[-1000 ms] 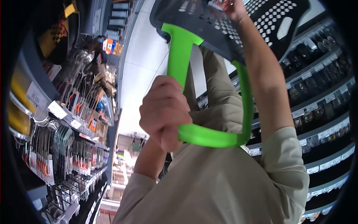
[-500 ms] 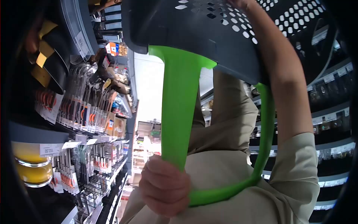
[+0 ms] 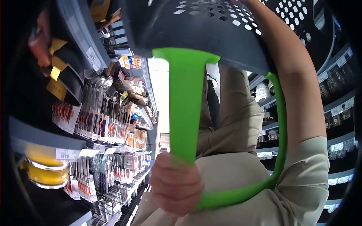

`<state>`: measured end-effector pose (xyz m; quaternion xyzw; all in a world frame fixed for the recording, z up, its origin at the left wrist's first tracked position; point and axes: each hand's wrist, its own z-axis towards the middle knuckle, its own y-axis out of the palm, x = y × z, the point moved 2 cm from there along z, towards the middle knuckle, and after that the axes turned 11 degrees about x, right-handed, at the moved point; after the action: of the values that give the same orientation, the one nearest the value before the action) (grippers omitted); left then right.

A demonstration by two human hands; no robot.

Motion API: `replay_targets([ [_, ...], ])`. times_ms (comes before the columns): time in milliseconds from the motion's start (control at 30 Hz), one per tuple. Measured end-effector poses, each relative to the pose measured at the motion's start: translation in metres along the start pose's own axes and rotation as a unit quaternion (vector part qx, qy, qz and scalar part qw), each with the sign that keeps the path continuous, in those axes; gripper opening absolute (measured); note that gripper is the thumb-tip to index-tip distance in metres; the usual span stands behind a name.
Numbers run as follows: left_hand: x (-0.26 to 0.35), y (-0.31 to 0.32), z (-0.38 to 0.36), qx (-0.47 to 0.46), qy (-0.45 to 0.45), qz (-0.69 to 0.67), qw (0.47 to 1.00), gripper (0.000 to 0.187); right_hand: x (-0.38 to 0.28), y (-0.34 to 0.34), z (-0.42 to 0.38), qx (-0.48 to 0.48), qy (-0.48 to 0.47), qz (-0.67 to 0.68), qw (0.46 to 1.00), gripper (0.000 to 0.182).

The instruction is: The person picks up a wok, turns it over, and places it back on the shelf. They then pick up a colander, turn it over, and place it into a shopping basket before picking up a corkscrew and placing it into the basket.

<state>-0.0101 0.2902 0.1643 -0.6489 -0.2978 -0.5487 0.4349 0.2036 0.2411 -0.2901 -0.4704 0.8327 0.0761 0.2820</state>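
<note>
My left hand (image 3: 175, 184) is closed around the bright green handle (image 3: 186, 105) of a dark grey perforated shopping basket (image 3: 196, 30). The basket hangs in front of me and fills the top of the view. My right arm reaches up along the basket's right side, and my right hand (image 3: 244, 3) sits at the top edge by the basket wall, mostly cut off, so its grip does not show. My beige top and trousers (image 3: 230, 124) are below the basket.
On the left, store shelves (image 3: 49, 137) carry hanging kitchen utensils (image 3: 105, 124), price tags and yellow bowls (image 3: 45, 169). On the right, dark shelves (image 3: 339, 139) hold jars and bottles. A pale aisle floor (image 3: 162, 90) runs between them.
The basket has come closer and now fills more of the top of the view. My left hand on the green handle has dropped lower in the frame. The shelves have shifted with my head.
</note>
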Motion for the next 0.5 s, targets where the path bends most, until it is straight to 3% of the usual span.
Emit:
replay_targets([
  [67,-0.004,-0.002,0.001,-0.017,0.019,-0.065,0.998,0.015,-0.020,-0.011,-0.022,-0.019,-0.047,-0.208,0.977,0.023],
  [200,-0.009,-0.003,0.001,-0.024,0.022,-0.102,0.994,0.007,-0.018,-0.013,-0.031,-0.008,-0.196,-0.348,0.917,0.027],
  [267,-0.013,0.000,0.001,-0.007,0.048,-0.130,0.990,0.005,-0.026,-0.009,-0.055,0.021,-0.198,-0.405,0.893,0.022],
  [333,-0.015,-0.001,0.003,0.005,0.088,-0.131,0.987,0.007,-0.050,-0.001,-0.087,-0.034,-0.161,-0.410,0.897,0.044],
  [400,-0.010,-0.007,0.005,-0.041,0.079,-0.122,0.989,0.013,-0.054,0.014,-0.113,0.006,-0.155,-0.397,0.905,0.037],
  [433,-0.010,-0.011,0.003,-0.047,0.078,-0.118,0.989,0.012,-0.087,0.026,-0.156,-0.015,-0.143,-0.448,0.882,0.036],
  [467,-0.010,-0.014,0.000,-0.052,0.080,-0.113,0.989,0.012,-0.100,0.033,-0.175,-0.064,-0.206,-0.513,0.831,0.035],
  [500,-0.008,-0.018,-0.001,-0.056,0.074,-0.108,0.990,0.011,-0.102,0.035,-0.188,-0.061,-0.240,-0.509,0.824,0.035],
])
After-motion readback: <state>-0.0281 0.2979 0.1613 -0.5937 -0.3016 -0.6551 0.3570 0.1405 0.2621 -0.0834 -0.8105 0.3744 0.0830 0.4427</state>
